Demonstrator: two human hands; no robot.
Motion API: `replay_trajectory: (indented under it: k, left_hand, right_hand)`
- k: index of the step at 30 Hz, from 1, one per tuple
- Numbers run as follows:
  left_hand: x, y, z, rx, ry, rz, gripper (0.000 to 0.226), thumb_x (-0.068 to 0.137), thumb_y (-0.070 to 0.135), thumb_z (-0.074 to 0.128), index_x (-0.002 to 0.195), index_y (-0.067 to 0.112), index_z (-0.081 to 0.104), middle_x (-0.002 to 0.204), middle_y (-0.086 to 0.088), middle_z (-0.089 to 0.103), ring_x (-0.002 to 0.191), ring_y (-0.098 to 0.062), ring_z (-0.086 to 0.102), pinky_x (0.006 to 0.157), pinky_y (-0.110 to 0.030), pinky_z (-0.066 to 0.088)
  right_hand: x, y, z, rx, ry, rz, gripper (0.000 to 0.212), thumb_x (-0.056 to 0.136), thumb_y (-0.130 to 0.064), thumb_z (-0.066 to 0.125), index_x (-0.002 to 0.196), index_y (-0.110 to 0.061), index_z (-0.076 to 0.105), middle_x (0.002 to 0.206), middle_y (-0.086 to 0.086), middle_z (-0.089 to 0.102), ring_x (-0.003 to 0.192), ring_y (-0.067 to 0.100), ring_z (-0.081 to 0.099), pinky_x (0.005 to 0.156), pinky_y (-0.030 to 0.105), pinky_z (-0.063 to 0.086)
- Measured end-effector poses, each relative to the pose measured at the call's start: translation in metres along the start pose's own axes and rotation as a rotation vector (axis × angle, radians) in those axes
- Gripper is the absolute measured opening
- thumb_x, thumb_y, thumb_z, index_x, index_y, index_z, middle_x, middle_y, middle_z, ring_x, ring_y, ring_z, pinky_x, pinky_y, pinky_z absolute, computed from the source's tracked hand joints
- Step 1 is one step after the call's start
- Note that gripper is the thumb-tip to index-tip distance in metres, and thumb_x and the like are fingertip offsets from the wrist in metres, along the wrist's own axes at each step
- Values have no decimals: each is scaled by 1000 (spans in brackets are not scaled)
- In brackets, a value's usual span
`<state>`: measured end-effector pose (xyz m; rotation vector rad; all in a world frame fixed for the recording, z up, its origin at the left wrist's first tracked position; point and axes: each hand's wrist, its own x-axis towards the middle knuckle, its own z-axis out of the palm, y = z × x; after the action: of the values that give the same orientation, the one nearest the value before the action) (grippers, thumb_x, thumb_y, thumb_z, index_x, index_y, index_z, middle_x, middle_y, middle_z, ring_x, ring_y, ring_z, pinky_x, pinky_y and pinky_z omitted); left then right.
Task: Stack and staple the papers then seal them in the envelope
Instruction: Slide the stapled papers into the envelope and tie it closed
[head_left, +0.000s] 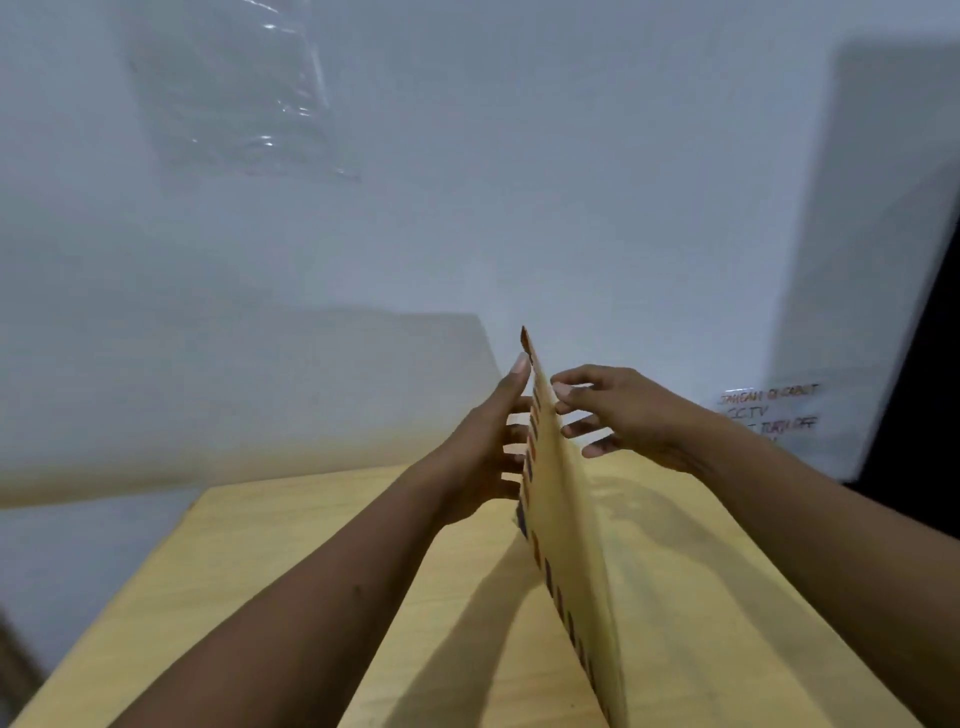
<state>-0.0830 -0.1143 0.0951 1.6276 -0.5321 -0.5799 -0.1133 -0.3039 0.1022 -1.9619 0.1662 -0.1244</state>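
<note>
A tan envelope (571, 530) with a striped red-and-blue border stands on edge, seen nearly edge-on, tilted up over the wooden table (291, 561). My left hand (483, 457) presses against its left face, thumb up along the top edge and fingers spread behind it. My right hand (623, 415) is at its right face near the top, fingertips touching the paper surface. No papers or stapler are in view.
A white wall fills the background, with a clear plastic sheet (244, 88) taped high at the left and a small handwritten notice (769, 413) at the right. The table's left edge runs diagonally toward the lower left.
</note>
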Motion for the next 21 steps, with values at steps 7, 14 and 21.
replay_trajectory:
  k: [7,14,21]
  left_hand:
    - [-19,-13,-23,38,284,73,32,105,26,45,125,8,63,88,-1,68,50,3,66,42,-10,46]
    - [-12,-79,-16,-5,298,-46,31,101,16,43,121,20,67,110,-8,74,95,-28,73,80,-44,60]
    - [2,-149,-1,756,367,-18,37,97,30,55,131,19,61,127,-4,61,120,-25,54,95,-32,46]
  right_hand:
    - [-6,42,46,-160,0,-99,31,92,-45,65,121,-35,66,123,-13,62,106,3,60,79,25,48]
    - [-17,79,56,-425,91,-147,34,94,-45,60,126,-33,63,131,-10,60,113,12,57,96,31,44]
    - [-21,138,76,-833,-14,-30,50,93,-58,52,139,-37,51,148,-8,47,135,19,41,109,44,39]
